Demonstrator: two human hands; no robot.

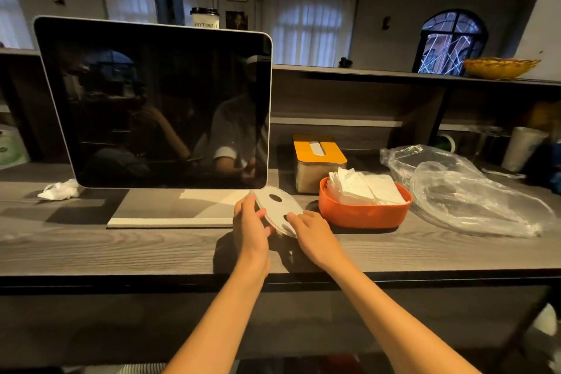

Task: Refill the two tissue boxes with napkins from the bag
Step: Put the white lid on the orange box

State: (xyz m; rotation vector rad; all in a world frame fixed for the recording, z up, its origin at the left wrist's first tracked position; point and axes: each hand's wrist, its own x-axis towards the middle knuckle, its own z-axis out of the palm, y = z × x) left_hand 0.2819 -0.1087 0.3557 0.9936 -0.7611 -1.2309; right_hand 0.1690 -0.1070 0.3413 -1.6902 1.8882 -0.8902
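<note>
Head view: a grey wood-grain tabletop [91,246] is seen with a big dark monitor [158,106] at far left. At right a crumpled clear bag [467,191] is lying, basically flat. Left of it, an orange box [364,212] is heaped with white napkins [367,188], lid off. Behind that a yellow-lidded box [318,152] is parked, closed. The white oval lid [280,209] is held tilted, gripped by left hand [250,222] and right hand [312,231].

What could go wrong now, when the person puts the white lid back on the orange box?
The napkins stand heaped above the rim of the orange box, so the white lid may crush them or sit badly. The lid, tilted between left hand and right hand, could slip.
</note>
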